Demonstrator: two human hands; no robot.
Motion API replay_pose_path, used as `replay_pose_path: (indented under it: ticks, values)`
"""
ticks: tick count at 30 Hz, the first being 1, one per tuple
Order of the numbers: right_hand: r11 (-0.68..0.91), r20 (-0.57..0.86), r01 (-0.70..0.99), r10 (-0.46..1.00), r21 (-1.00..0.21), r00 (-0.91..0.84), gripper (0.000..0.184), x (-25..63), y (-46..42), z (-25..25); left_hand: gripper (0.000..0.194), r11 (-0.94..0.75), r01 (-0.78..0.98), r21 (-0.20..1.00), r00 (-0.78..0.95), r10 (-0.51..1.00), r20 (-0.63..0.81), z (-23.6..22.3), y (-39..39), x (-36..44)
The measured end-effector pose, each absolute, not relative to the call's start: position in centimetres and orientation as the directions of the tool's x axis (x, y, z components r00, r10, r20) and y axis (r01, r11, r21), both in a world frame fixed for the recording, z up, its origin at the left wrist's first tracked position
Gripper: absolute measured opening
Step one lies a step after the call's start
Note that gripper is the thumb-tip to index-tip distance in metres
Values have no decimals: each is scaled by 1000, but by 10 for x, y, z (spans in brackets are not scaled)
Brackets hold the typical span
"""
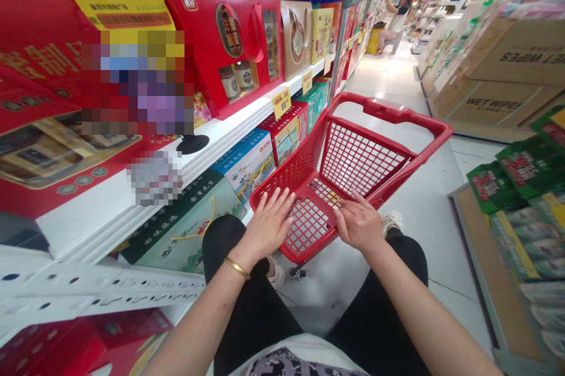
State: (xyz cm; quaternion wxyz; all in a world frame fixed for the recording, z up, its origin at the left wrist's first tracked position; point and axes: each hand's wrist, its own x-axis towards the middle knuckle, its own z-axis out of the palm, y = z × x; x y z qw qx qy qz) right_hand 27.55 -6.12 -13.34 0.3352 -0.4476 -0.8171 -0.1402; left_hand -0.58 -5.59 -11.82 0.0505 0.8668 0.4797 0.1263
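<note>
Shopping basket (289,175): red plastic with lattice walls and floor, standing on the shop floor (445,229) just ahead of the wearer's parted knees, its near end toward the body.
Basket's far end: a broad red handle (388,112) forms a loop above the lattice back wall.
Under the near end: a small black wheel (298,273).
Left hand (270,222): palm down at the basket's near left rim, fingers stretched out and spread, holding nothing.
Right hand (359,222): at the near right rim, fingers partly curled, one reaching forward; I cannot tell whether it pinches the rim or only rests there.
Left wrist: a gold bracelet (237,269).
Legs: black trousers (260,317), with pale shoes (392,220) beside the basket.
Left shelf (229,121): a red gift box (198,29) with jars behind its windows, then a brown box (296,40); a yellow price tag (281,103) hangs on the edge.
Lower shelf: a green box (176,246) and a blue-and-white box (247,167).
Right side: cardboard boxes (494,99) printed "WET WIPES", and nearer, green packets (507,173).
Down the aisle: a seated person (399,18).
</note>
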Motion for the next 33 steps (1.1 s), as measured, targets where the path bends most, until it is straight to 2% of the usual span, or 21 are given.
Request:
replay_pose_path:
  ticks: [3, 8, 12, 19, 24, 33]
  values:
    - [541, 641, 835, 677, -100, -361, 20, 262, -79, -129, 57, -453, 852, 263, 429, 891, 146, -115, -71, 8]
    - [490, 537, 870, 748, -50, -391, 49, 248, -98, -118, 56, -447, 841, 305, 419, 895, 155, -117, -98, 34]
    - [473, 533, 880, 753, -32, -385, 59, 244, -100, -115, 59, -501, 817, 285, 469, 866, 177, -117, -100, 31]
    - [480, 522, 875, 763, -62, -381, 52, 255, -99, -112, 70, -495, 829, 259, 449, 866, 219, -115, -106, 26]
    - [392, 560, 918, 774, -58, -295, 48, 274, -89, -107, 76, -525, 813, 251, 484, 849, 212, -113, -105, 25]
    - [483, 525, 875, 751, -25, -400, 42, 257, -77, -117, 88, -569, 788, 234, 532, 821, 206, -112, -98, 25]
